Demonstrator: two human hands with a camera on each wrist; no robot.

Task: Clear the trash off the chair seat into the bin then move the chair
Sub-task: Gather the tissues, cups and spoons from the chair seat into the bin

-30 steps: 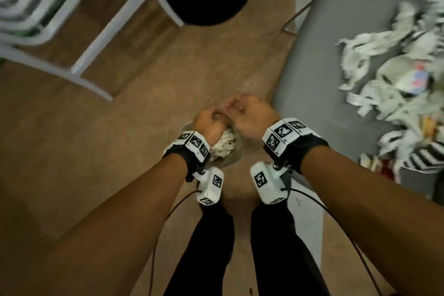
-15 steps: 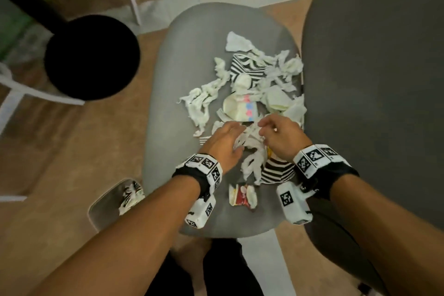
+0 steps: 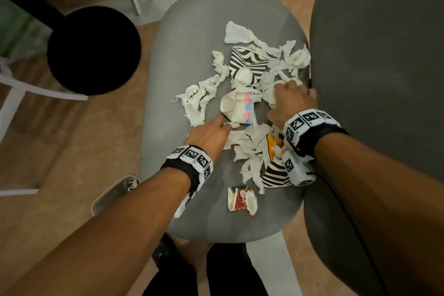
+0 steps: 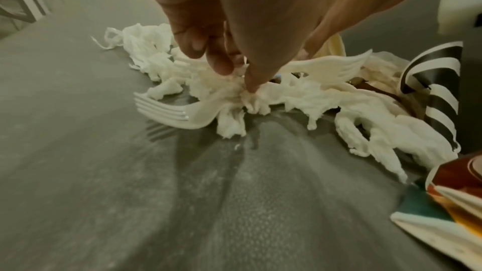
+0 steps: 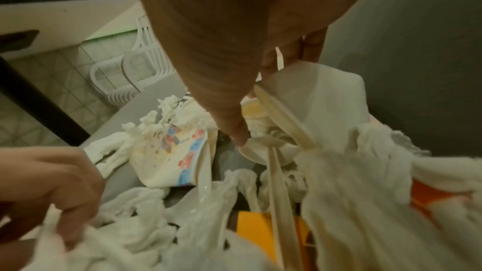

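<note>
Reaching palms-down, both hands point(image 3: 249, 115) paw tissue scraps point(image 3: 249, 149) on the seat point(image 3: 165, 103).

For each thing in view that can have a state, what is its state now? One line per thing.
Chair seat: still littered with trash.
Tissue pile: crumpled, on the seat.
Floral paper cup: crushed, lying on its side.
Plastic fork: lying on the seat.
Left hand: pinches tissue.
Right hand: gathering tissue.
Bin: holds some trash.
</note>
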